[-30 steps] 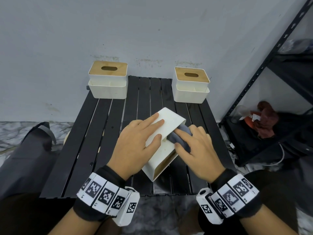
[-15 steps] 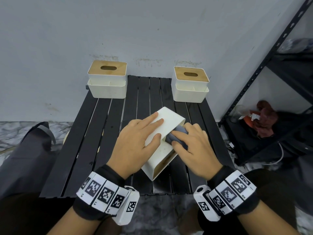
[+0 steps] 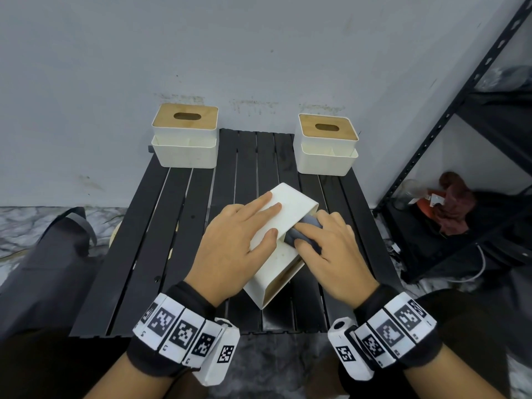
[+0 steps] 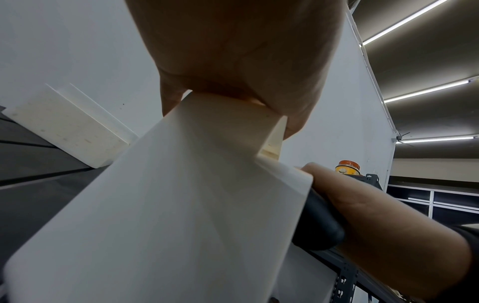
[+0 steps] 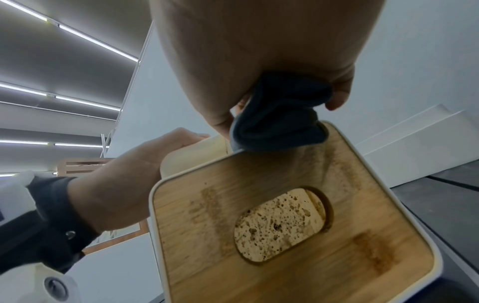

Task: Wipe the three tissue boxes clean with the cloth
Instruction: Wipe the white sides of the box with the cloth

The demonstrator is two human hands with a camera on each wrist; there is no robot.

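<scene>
Gripping the dark cloth [image 3: 302, 233] in curled fingers, the right hand [image 3: 331, 254] presses it on the tipped box [image 3: 282, 243] mid-table [image 3: 161, 226], left hand [image 3: 230, 249] flat on top; two boxes [image 3: 185, 139] [image 3: 326, 145] stand at eleven and one o'clock. From the left wrist, the left hand [image 4: 233, 53] rests on the box's [image 4: 168, 205] white side. From the right wrist, the cloth [image 5: 279, 119] bunches at twelve o'clock on the stained wooden lid [image 5: 285, 235].

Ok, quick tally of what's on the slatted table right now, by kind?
Tissue boxes: 3, one back left, one back right, one tipped on its side under the left hand
Cloths: 1, dark, in the right hand
Total: 4
</scene>
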